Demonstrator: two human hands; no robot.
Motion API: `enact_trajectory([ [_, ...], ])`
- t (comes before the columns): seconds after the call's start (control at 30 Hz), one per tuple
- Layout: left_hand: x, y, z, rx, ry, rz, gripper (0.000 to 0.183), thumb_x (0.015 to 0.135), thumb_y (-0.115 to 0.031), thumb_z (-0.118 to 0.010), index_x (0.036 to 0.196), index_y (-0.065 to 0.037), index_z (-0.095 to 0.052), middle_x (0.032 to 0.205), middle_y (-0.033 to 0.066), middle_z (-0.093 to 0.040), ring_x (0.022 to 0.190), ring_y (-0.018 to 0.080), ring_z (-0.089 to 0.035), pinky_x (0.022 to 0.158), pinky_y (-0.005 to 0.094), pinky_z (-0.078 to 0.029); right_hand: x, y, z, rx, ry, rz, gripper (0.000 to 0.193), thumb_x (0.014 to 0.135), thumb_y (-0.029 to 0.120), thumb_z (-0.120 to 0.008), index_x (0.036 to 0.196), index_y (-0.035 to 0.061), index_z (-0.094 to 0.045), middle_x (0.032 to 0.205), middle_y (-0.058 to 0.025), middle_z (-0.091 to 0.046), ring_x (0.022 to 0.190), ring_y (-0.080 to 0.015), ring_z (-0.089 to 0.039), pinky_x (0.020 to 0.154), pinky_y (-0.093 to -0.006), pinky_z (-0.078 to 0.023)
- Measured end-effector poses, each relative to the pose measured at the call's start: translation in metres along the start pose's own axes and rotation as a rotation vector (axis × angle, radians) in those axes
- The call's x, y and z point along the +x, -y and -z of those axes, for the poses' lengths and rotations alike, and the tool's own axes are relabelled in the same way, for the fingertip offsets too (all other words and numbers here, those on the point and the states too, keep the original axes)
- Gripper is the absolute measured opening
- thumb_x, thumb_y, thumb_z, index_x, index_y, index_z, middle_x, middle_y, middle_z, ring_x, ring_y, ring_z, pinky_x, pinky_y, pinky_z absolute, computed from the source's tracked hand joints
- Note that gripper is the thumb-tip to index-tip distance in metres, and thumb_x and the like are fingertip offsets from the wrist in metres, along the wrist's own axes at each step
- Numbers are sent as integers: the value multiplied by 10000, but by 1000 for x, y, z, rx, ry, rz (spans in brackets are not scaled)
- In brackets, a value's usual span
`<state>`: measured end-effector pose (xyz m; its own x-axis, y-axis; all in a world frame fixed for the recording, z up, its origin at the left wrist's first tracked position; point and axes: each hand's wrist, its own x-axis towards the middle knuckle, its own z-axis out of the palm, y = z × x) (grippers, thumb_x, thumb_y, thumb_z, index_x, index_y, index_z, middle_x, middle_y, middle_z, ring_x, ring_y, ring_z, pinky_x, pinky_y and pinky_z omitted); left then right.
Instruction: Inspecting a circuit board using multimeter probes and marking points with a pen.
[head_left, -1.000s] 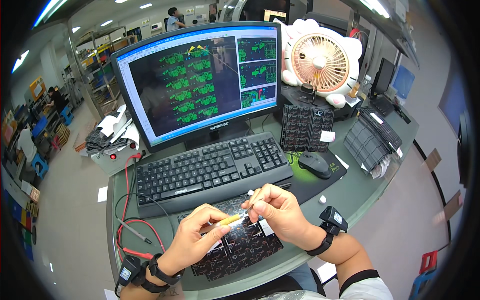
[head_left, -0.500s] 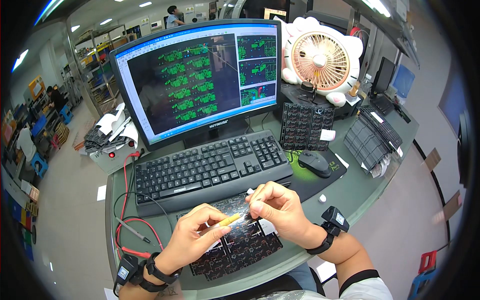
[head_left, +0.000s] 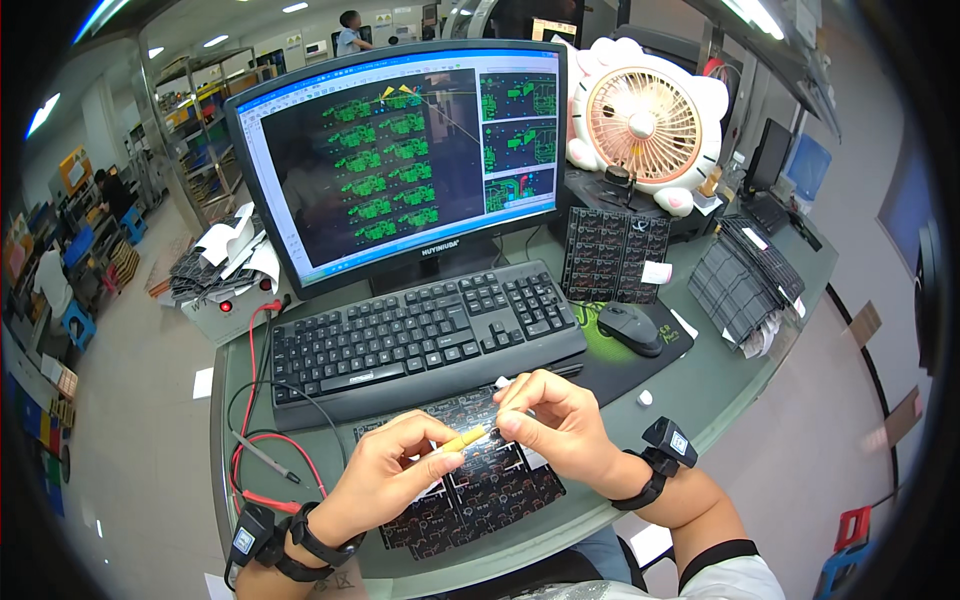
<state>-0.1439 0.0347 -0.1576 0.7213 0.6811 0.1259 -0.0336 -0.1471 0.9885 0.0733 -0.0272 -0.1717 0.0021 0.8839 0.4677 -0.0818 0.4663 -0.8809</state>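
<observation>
Left hand (head_left: 385, 475): curls around a slim yellow cylindrical tool (head_left: 463, 440), whose end points toward the right hand.
Right hand (head_left: 560, 425): thumb and forefinger pinched together near the tool's end; what lies between them is too small to tell.
Board: a black rectangular circuit-board panel (head_left: 480, 510) lies beneath both hands, partly covered, on a green tabletop (head_left: 680, 405).
Desk middle: a long black plastic keyboard (head_left: 425, 335) sits before a black-framed monitor (head_left: 400, 165) displaying green circuit layouts.
Desk right: a black mouse (head_left: 628, 328); behind it, a white animal-shaped fan (head_left: 642, 125).
Desk left: a red probe lead (head_left: 270, 502).
</observation>
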Motion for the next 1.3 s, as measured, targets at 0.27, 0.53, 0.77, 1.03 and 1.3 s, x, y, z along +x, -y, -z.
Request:
enact_trajectory([
  [0.27, -1, 0, -2, 94, 5, -14, 171, 897, -133, -675, 981, 15, -654, 885, 6, -582, 683, 38, -504, 579, 194, -399, 0, 0, -7, 7, -8, -53, 61, 892, 65, -664, 889, 40, -608, 859, -39, -623, 845, -130, -575, 979, -391, -403],
  [0.53, -5, -15, -8, -371, 110, 280, 185, 941, -152, -631, 1050, -8, -597, 721, -27, -547, 554, 8, -431, 464, 175, -315, -1, -3, -7, 154, 2, -14, 75, 880, 60, -677, 904, 34, -611, 891, -54, -625, 952, -168, -584, 999, -410, -402],
  [0.77, -7, -19, -16, -333, 87, 268, 176, 943, -160, -628, 1030, -9, -601, 738, -25, -543, 568, 14, -450, 475, 170, -334, -3, 2, -5, 119, 44, -123, 162, 847, 42, -710, 965, 36, -599, 980, -77, -621, 1080, -200, -563, 995, -389, -404],
  [1.03, -8, -20, -14, -258, 133, 306, 349, 1028, -320, -442, 973, -11, -595, 683, -18, -459, 578, 42, -348, 517, 192, -266, 3, 6, 4, 269, 13, -126, 211, 922, 89, -643, 1109, 15, -582, 1022, -16, -572, 974, -86, -537, 889, -251, -436],
  [1.3, -7, -16, -11, -273, 110, 292, 390, 1033, -337, -427, 977, 6, -604, 634, -33, -421, 556, 48, -319, 506, 204, -253, 9, 8, 8, 227, -72, -76, 155, 944, 140, -612, 1033, 18, -579, 1000, -66, -583, 936, -134, -583, 954, -329, -463],
])
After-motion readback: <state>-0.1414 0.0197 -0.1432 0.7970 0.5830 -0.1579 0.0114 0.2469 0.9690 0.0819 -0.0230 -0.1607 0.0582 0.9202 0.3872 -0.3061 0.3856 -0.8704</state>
